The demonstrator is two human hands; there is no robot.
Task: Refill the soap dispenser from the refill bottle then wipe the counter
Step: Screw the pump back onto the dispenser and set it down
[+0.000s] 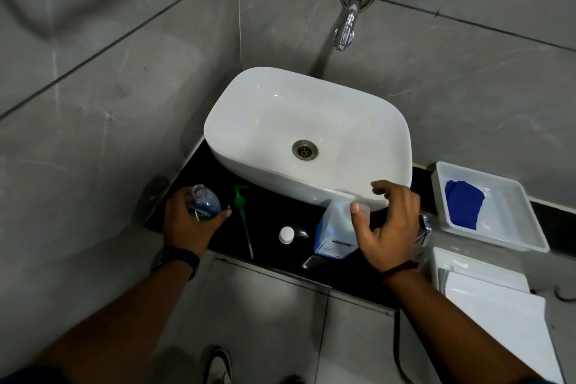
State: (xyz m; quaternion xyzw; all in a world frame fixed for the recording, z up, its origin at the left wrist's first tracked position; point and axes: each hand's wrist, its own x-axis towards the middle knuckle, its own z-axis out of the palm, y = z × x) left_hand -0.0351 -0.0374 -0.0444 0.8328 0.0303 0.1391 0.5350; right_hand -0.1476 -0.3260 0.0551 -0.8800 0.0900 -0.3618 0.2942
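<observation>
My left hand (187, 224) grips a small clear soap dispenser bottle (204, 201) with its neck uncapped, standing on the black counter (268, 221) at the left. Its green pump (241, 199) with the long tube lies on the counter just right of it. A white cap (286, 234) rests further right. The translucent refill bottle (335, 232) with a blue label stands in front of the basin. My right hand (389, 224) hovers at that bottle's right side with fingers spread, the thumb close to its top; I cannot tell whether it touches.
A white basin (307, 134) fills the counter's middle, under a chrome wall tap (346, 28). A white tray (498, 215) with a blue cloth (463, 204) sits at the right. Below it stands a white cistern (486, 296). Grey tiled walls close in at left and behind.
</observation>
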